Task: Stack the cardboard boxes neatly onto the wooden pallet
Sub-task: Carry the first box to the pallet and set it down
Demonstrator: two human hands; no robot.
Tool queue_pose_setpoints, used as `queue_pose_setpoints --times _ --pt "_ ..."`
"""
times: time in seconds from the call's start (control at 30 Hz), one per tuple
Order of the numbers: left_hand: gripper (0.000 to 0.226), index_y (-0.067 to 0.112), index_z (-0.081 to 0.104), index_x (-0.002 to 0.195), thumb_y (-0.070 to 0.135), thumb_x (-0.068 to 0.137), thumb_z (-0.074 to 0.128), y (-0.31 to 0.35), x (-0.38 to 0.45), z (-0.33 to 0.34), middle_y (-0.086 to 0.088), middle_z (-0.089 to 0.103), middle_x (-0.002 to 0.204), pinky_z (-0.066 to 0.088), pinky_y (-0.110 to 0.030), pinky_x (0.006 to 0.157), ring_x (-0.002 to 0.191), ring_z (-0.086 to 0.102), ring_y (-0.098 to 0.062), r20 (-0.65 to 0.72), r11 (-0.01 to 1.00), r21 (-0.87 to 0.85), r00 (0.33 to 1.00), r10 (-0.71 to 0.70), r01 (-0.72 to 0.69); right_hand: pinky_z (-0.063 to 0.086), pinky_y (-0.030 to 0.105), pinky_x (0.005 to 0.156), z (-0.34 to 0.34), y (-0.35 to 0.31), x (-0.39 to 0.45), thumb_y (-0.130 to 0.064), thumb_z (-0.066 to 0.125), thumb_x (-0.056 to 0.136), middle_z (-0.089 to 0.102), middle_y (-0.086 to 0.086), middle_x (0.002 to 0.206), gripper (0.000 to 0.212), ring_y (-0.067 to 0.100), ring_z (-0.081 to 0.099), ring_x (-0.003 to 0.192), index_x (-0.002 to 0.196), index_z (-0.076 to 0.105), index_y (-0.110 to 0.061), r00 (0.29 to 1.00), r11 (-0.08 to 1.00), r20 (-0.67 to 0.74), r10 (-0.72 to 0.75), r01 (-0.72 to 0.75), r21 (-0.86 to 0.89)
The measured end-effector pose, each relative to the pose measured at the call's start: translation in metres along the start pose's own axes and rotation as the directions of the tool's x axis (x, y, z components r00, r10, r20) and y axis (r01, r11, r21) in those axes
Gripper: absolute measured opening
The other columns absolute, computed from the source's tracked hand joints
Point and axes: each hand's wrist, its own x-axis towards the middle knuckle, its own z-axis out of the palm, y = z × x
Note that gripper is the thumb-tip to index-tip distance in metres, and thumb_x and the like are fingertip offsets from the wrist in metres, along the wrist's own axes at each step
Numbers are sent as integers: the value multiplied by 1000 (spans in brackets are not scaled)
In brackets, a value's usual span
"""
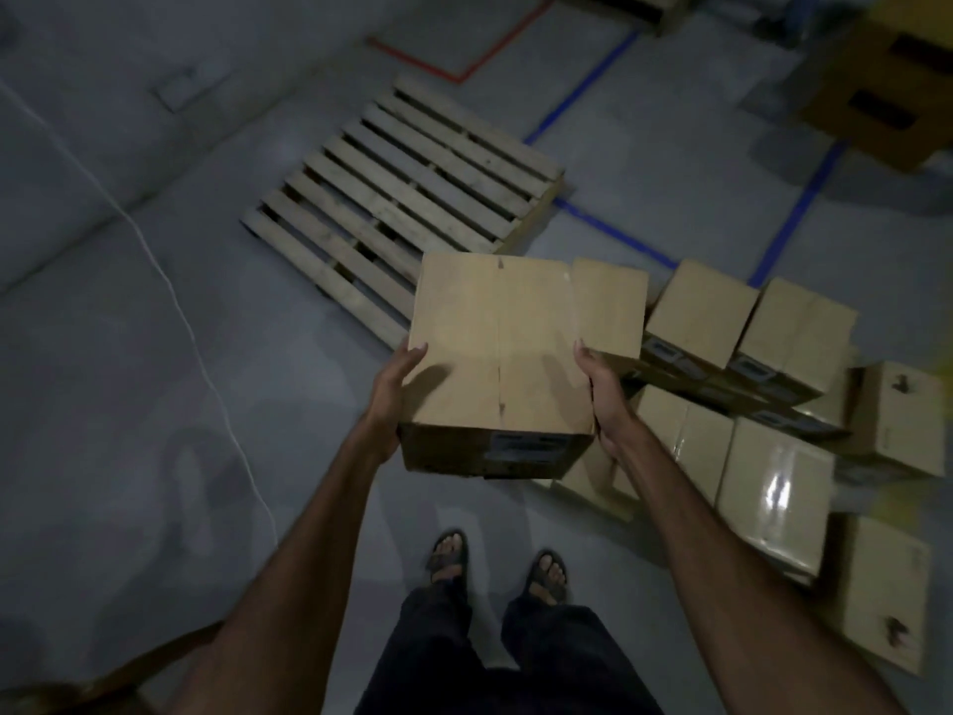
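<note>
1. One cardboard box (497, 353) is held above the floor, left hand (397, 392) and right hand (601, 392) gripping its opposite sides.
2. One bare wooden pallet (402, 198) lies ahead.
3. Roughly ten boxes (748, 405) sit piled at the right.

dark trousers (515, 657) and dark open-toed sandals (449, 554) are worn; both forearms are left bare, no sleeves
</note>
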Motion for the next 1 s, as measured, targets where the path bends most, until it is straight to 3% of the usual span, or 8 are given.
queue_pose_setpoints --times 0.13,0.3,0.37,0.47,0.6,0.77,1.0 --pt "53 32 53 148 48 99 61 11 -32 2 -3 70 133 59 -42 91 115 70 -28 -8 999 -25 999 47 -47 55 49 102 0 -14 -23 -62 56 98 72 -2 126 37 22 68 117 125 65 -39 999 998 5 -52 52 -24" --pt "53 29 55 146 48 97 63 8 -58 1 -5 72 129 59 -38 84 111 72 -29 -47 993 -116 999 7 -13 55 43 100 0 -20 -31 -61 56 98 72 -7 127 53 18 68 118 141 61 -31 993 992 66 -98 102 -72" --pt "46 28 59 139 47 97 63 7 -65 -3 -9 73 127 59 -40 86 109 72 -32 -66 988 -155 998 -6 -5 55 36 94 7 -25 -33 -55 53 102 73 -10 123 43 15 68 115 137 63 -31 991 990 88 -102 110 -84" --pt "45 24 61 134 48 96 65 7 -73 -12 -15 72 125 59 -44 89 102 72 -33 -91 979 -205 996 -22 3 55 38 97 19 -33 -28 -51 54 103 75 -16 111 28 12 70 108 123 67 -36 987 989 139 -80 96 -110" --pt "44 23 63 131 48 95 66 7 -85 -29 -13 73 122 56 -52 102 108 72 -34 -185 972 -235 982 -27 -18 55 46 100 42 -40 -21 -56 56 101 76 -6 118 40 21 72 111 130 68 -30 968 982 246 -58 100 -162" --pt "49 22 57 142 44 98 63 -3 -104 -55 -11 70 130 58 -44 94 114 70 -32 -291 956 -277 957 9 -93 54 47 103 82 -45 -18 -67 59 92 72 -4 125 52 22 68 115 133 65 -35 934 962 358 -12 109 -252" --pt "43 23 58 138 42 99 62 -2 -111 -101 -9 71 126 58 -40 87 110 71 -30 -368 939 -320 930 -1 -126 50 27 80 145 -56 -17 -55 55 101 66 -10 118 45 8 63 107 139 57 -30 896 928 443 29 141 -345"
